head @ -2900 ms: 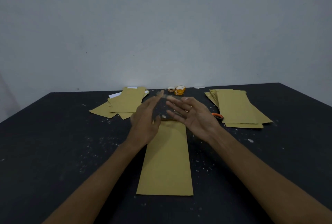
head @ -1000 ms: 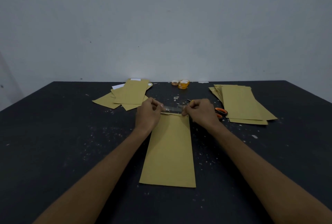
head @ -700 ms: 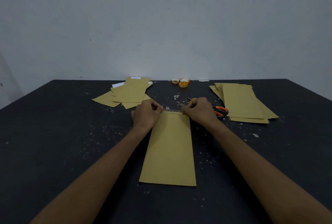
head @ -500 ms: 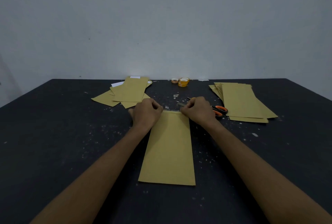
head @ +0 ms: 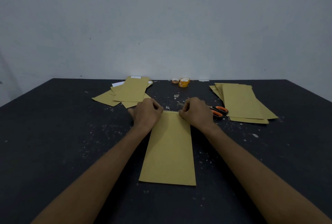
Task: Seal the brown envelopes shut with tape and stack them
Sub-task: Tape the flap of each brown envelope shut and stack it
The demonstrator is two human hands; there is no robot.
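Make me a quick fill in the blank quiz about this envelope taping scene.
1. The scissors have ___ handles.
2. The left hand and right hand pinch the far corners of one ___.
3. The scissors lie nearest the ___ hand.
Answers: orange, envelope, right.

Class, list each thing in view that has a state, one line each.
centre envelope: flat, far edge pinched by both hands
left hand: curled, pinching left corner
right hand: curled, pinching right corner
scissors: flat, blades mostly hidden
tape rolls: resting, untouched
left pile: loosely fanned
right pile: roughly stacked
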